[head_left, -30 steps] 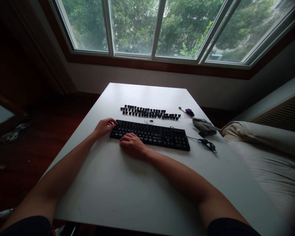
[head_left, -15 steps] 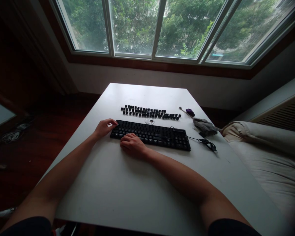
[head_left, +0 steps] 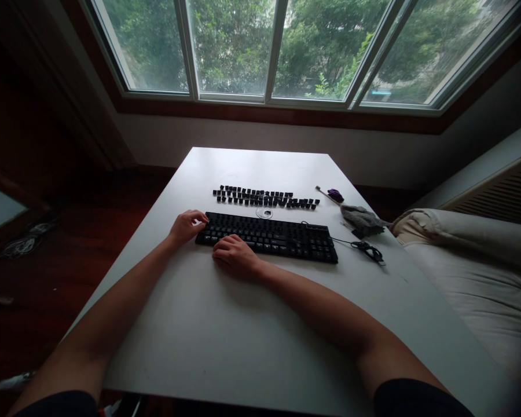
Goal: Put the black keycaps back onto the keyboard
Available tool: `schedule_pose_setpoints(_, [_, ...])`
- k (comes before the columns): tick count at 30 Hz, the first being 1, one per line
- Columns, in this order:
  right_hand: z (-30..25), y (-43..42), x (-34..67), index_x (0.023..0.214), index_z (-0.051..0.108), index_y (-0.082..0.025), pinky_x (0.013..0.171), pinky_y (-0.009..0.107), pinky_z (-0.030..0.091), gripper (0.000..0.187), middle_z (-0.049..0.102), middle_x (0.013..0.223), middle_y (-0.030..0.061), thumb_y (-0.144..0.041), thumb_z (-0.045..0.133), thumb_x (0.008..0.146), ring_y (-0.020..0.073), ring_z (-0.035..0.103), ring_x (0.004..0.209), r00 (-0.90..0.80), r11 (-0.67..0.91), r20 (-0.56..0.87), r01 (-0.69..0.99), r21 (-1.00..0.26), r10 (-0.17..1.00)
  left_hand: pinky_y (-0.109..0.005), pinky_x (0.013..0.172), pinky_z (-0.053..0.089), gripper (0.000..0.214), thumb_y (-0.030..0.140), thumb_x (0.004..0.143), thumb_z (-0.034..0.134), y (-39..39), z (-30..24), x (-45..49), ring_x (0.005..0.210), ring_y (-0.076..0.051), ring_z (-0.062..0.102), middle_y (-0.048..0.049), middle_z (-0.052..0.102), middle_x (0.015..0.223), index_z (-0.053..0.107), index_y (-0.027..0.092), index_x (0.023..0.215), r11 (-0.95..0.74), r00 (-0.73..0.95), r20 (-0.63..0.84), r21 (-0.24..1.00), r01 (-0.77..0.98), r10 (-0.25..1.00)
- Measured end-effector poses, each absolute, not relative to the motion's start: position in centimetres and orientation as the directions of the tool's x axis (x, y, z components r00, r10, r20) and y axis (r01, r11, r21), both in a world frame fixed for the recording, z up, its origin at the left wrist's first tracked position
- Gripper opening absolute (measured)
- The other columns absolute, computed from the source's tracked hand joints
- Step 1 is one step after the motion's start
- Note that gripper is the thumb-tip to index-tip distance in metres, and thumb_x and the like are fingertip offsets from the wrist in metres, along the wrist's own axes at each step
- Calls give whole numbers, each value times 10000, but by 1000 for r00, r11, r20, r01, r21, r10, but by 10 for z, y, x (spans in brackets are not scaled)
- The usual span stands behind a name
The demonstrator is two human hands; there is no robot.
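Fingers (head_left: 193,214) of the left hand (head_left: 184,227) curl at the left end of the keyboard (head_left: 282,238); the right hand (head_left: 235,255) bends over its front edge. Can't tell if either grips. Both stayed put, so the keyboard hasn't slid on the worktop (head_left: 191,336).

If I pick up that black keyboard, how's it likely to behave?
The keyboard will probably stay stiff: its long, flat body looks straight. Its bundled cable looks floppy, bent in loops, and may drag along. Small parts might come off, since loose black keycaps lie in rows beyond it.
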State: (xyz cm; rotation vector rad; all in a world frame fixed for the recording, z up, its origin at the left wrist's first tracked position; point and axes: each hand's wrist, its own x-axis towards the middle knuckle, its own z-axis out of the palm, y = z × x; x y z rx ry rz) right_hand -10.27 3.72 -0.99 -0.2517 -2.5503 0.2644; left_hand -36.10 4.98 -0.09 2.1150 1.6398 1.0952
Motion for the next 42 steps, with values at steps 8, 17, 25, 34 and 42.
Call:
schedule_pose_setpoints(8, [3,42,-106,953,698,-220,900,353,422,166,714,1062,64,-265,548,1005,199,584,1008,-809,955,532,116,-272,250,-320,678,557,89,240,798,608,49,-8,-358,877,-191,644,-63,705,1055,686,207,772,-342,48,442,617,708,896])
schedule_pose_setpoints(17, [28,123,-129,956,726,-203,913,356,448,194,698,1022,86,-258,545,1004,225,570,1011,-702,884,540,331,-331,465,-309,689,539,124,260,843,576,49,-9,-362,808,-163,627,-52,680,1104,675,218,905,-339,74,414,618,709,907])
schedule_pose_setpoints(25, [12,190,-176,1099,687,-174,934,380,424,199,678,1122,111,-149,582,932,266,524,1091,-677,776,389,594,-213,625,-322,730,533,170,268,901,540,56,-12,-366,797,-161,613,-43,659,1089,675,231,996,-314,57,408,599,737,911])
schedule_pose_setpoints(34, [4,210,-210,1105,691,-149,945,427,387,244,683,1152,156,-100,518,940,298,496,1137,-748,791,299,609,-46,593,-342,747,532,172,286,907,544,59,-15,-372,768,-163,593,-49,654,1085,684,225,984,-325,72,408,595,735,910])
schedule_pose_setpoints(42, [14,208,-201,1077,696,-143,931,387,387,214,713,1094,139,-107,536,941,269,537,1059,-701,772,334,612,-174,630,-352,779,528,172,263,919,530,56,-14,-372,845,-188,608,-53,664,1073,690,227,970,-339,72,437,573,746,897])
